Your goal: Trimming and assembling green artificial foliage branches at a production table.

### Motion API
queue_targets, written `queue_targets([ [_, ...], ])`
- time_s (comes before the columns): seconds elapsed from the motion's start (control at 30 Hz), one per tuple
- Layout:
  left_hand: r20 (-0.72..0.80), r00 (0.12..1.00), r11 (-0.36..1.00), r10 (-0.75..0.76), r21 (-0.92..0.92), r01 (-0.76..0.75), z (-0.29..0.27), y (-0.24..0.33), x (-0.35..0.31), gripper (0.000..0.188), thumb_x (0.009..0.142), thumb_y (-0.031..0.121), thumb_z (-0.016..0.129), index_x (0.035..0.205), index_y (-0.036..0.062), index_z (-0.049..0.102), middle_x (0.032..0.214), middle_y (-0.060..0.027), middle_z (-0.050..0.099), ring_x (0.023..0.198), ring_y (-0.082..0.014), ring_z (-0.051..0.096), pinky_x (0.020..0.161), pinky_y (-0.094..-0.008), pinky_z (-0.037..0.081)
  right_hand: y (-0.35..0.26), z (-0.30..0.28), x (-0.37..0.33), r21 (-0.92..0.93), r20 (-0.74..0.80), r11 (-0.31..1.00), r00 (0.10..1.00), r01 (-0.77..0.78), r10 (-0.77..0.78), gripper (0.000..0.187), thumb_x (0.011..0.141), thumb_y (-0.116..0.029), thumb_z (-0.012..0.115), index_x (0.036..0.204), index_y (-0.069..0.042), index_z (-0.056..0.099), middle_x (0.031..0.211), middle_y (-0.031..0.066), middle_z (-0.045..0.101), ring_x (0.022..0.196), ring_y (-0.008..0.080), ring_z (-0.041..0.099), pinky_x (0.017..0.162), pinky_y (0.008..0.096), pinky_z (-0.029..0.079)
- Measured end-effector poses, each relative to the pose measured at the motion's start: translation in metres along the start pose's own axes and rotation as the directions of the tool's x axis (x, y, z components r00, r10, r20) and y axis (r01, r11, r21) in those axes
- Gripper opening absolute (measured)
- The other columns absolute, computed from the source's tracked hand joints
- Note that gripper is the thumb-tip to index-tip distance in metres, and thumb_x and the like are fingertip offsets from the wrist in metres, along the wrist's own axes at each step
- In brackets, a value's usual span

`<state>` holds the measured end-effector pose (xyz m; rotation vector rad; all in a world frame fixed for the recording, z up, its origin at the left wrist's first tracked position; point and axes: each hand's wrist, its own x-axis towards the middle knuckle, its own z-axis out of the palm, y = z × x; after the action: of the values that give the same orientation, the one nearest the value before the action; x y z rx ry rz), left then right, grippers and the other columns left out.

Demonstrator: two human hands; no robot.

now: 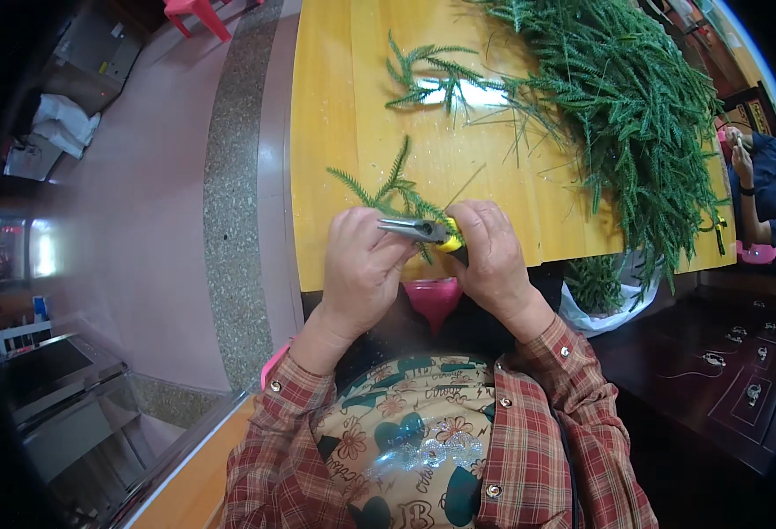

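My right hand (pixel 492 254) is closed around a pair of pliers (pixel 419 230) with grey metal jaws and yellow-and-black handles. The jaws point left, toward my left hand (pixel 361 264). Its fingers are pinched on a green needle-leaved sprig (pixel 394 189), whose branching tips spread over the near edge of the yellow table (pixel 335 123). Part of the sprig passes behind the pliers, and the exact spot where my left fingers grip it is hidden. A thin stem (pixel 465 182) sticks up beside my right hand.
A large heap of green branches (pixel 626 97) covers the table's right side, with loose sprigs (pixel 441 75) at the far middle. Below the table edge are a pink bowl-like thing (pixel 434 298) and a white bag of greenery (pixel 612 319). Another person's hand (pixel 742 163) shows far right.
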<state>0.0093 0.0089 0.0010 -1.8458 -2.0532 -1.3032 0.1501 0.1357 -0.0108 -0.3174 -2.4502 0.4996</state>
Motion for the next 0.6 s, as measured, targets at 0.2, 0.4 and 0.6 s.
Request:
queue_targets([
  [0.2, 0.028, 0.996, 0.996, -0.084, 0.009, 0.084, -0.002, 0.006, 0.000, 0.012, 0.071, 0.003, 0.068, 0.083, 0.0022, 0.065, 0.085, -0.0098, 0.060, 0.087, -0.0289, 0.055, 0.078, -0.0387, 0.040, 0.000, -0.004, 0.008, 0.095, 0.035, 0.995, 0.999, -0.024, 0.021, 0.048, 0.056, 0.004, 0.068, 0.100, -0.001, 0.051, 0.087, 0.0155, 0.055, 0.080, 0.0353, 0.055, 0.072, 0.0411, 0.047],
  [0.4, 0.001, 0.997, 0.996, -0.078, -0.033, 0.078, -0.001, 0.005, 0.001, 0.010, 0.073, 0.005, 0.067, 0.083, 0.0026, 0.065, 0.085, -0.0098, 0.060, 0.085, -0.0281, 0.055, 0.077, -0.0378, 0.040, 0.002, -0.003, 0.006, 0.119, 0.088, 0.990, 0.994, -0.073, 0.063, 0.042, 0.061, 0.004, 0.067, 0.099, -0.001, 0.052, 0.084, 0.0159, 0.057, 0.077, 0.0347, 0.057, 0.069, 0.0395, 0.048],
  [0.6, -0.028, 0.995, 0.989, -0.096, -0.111, 0.092, -0.002, -0.007, 0.001, 0.012, 0.076, 0.007, 0.065, 0.088, 0.0036, 0.063, 0.081, -0.0085, 0.057, 0.080, -0.0283, 0.053, 0.073, -0.0373, 0.039, -0.001, -0.012, 0.018, 0.646, 0.578, 0.321, 0.718, -0.693, 0.387, 0.028, 0.072, -0.004, 0.066, 0.097, -0.004, 0.052, 0.078, 0.0155, 0.054, 0.072, 0.0332, 0.057, 0.060, 0.0385, 0.045],
])
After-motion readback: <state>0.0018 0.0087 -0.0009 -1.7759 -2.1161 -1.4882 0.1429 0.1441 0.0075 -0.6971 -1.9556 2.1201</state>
